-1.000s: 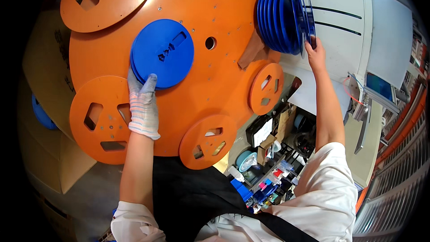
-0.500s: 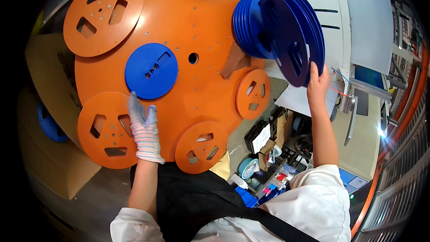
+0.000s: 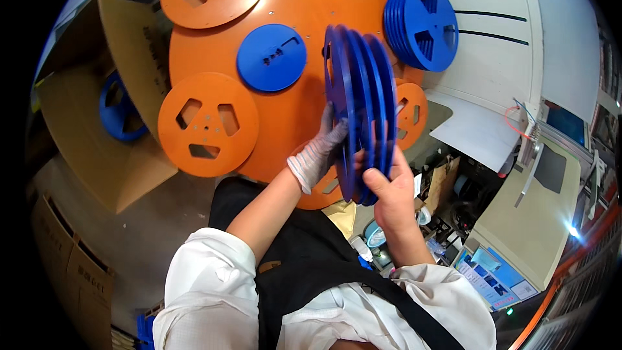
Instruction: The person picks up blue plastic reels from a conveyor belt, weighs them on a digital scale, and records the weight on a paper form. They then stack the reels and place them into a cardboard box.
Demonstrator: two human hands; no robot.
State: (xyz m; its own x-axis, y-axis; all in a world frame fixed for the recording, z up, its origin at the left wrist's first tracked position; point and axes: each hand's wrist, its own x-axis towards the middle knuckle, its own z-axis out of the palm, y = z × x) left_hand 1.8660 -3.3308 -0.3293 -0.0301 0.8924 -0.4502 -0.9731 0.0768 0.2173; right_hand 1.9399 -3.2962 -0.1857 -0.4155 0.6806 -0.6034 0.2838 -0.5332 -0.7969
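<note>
The left hand (image 3: 317, 152), in a pale knitted glove, and the bare right hand (image 3: 394, 191) together grasp a bundle of round blue slotted reels (image 3: 356, 91), tilted on edge before the large round orange worktop (image 3: 282, 123). A flat blue disc (image 3: 271, 58) lies on that worktop, left of the bundle.

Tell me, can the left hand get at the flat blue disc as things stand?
Probably not without letting go: the left hand is on the blue reels, though nothing covers the flat blue disc.
</note>
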